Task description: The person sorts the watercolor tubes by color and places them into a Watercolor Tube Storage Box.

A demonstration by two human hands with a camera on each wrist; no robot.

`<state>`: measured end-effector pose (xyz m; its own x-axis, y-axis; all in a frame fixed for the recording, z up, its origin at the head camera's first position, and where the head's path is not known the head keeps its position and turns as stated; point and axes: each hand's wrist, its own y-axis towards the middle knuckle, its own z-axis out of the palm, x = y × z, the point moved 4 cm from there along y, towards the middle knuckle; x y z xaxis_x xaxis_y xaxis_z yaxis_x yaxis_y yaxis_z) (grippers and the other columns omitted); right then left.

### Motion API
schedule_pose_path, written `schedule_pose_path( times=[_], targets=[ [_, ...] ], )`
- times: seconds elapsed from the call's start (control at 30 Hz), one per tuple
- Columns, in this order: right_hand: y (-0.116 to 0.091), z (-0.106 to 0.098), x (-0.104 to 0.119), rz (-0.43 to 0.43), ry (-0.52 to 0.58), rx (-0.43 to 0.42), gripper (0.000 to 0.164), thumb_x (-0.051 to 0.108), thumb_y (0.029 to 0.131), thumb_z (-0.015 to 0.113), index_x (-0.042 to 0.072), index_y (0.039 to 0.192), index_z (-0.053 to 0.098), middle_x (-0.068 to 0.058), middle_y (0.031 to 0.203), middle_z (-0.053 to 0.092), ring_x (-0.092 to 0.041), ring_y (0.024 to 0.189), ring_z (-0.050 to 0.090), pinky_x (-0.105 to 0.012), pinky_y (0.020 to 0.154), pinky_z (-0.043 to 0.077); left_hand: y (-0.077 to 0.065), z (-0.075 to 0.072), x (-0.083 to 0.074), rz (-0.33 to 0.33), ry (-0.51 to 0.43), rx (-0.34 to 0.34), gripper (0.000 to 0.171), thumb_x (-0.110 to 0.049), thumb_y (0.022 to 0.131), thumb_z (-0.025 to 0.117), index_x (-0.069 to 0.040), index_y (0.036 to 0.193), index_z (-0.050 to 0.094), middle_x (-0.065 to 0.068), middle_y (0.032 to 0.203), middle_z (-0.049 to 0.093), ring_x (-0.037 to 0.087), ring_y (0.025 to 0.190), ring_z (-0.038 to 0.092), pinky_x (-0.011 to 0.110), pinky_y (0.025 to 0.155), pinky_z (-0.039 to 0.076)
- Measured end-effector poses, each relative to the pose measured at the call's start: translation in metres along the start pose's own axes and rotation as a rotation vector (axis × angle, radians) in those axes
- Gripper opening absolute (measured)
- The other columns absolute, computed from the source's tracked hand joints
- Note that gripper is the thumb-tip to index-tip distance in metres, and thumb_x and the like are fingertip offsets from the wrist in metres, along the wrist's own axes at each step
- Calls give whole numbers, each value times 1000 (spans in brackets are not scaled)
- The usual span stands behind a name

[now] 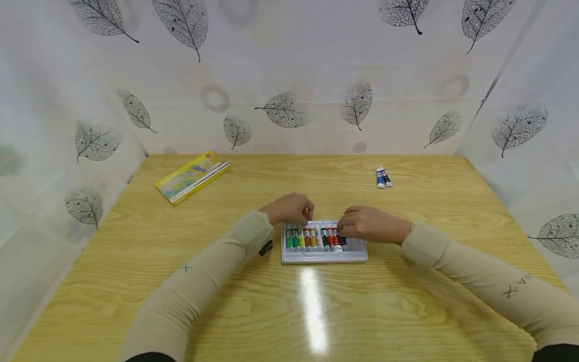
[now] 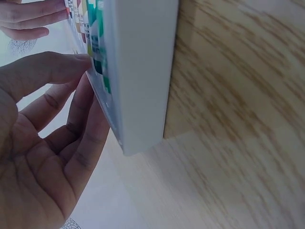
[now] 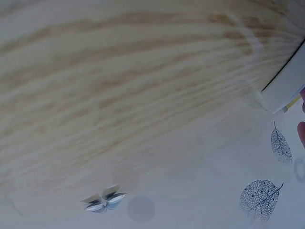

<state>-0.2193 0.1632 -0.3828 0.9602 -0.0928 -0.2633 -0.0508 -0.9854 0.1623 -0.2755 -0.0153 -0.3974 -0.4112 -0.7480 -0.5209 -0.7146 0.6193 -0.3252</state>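
A white plastic tray [image 1: 325, 258] lies on the table with a row of paint tubes [image 1: 313, 238] in it, green at the left through yellow, red and dark blue. My left hand [image 1: 289, 208] grips the tray's far edge; in the left wrist view its thumb [image 2: 76, 64] lies at the rim and the other fingers are outside it. From the right, my right hand [image 1: 373, 224] reaches over the tray, its fingertips at the upper end of a red paint tube [image 1: 336, 242]. That tube's white end sits lower than its neighbours'. The fingers partly hide the tubes there.
A yellow paint box [image 1: 192, 178] lies at the back left. Two loose tubes, one blue [image 1: 380, 178] and one dark [image 1: 386, 178], lie at the back right. A small black object [image 1: 266, 248] is left of the tray. Leaf-patterned curtains [image 1: 289, 75] border the wooden table [image 1: 253, 311].
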Motion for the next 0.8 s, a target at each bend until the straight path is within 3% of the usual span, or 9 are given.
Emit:
schedule_pose_path(
  times=[0.13, 0.27, 0.47, 0.63, 0.8],
  targets=[
    [0, -1, 0, -10, -15, -15, 28, 3, 70, 76, 12, 96, 69, 0, 98, 71, -12, 91, 65, -31, 83, 51, -1, -1, 0, 10, 18, -10, 13, -2, 79, 65, -14, 74, 63, 1, 78, 63, 14, 72, 54, 24, 65, 44],
    [-3, -9, -8, -1, 1, -91, 22, 6, 72, 73, 10, 94, 69, -2, 94, 71, -15, 87, 65, -33, 81, 51, -1, -1, 0, 21, 23, -14, 12, -2, 79, 65, -13, 73, 63, 1, 77, 62, 13, 71, 53, 24, 64, 42],
    [-18, -30, -49, 166, 1, -175, 25, 7, 69, 77, 5, 92, 70, -6, 90, 71, -22, 82, 66, -37, 75, 53, -2, -1, 1, 3, 28, -10, 12, -3, 80, 64, -13, 74, 63, 1, 78, 62, 14, 73, 53, 24, 65, 42],
    [-39, -34, -90, 294, -24, -156, 27, 1, 67, 79, 3, 92, 71, -10, 89, 71, -25, 79, 66, -40, 74, 53, -2, -2, 1, 2, 30, -15, 12, -3, 80, 64, -13, 74, 62, 1, 80, 63, 14, 74, 54, 24, 67, 43],
    [-55, -27, -113, 390, -39, -60, 26, 1, 69, 78, 2, 94, 70, -13, 91, 70, -27, 79, 66, -41, 73, 52, -1, 0, 2, 1, 13, -10, 12, -2, 79, 65, -13, 73, 63, 1, 79, 63, 14, 74, 55, 25, 67, 44]
  ],
)
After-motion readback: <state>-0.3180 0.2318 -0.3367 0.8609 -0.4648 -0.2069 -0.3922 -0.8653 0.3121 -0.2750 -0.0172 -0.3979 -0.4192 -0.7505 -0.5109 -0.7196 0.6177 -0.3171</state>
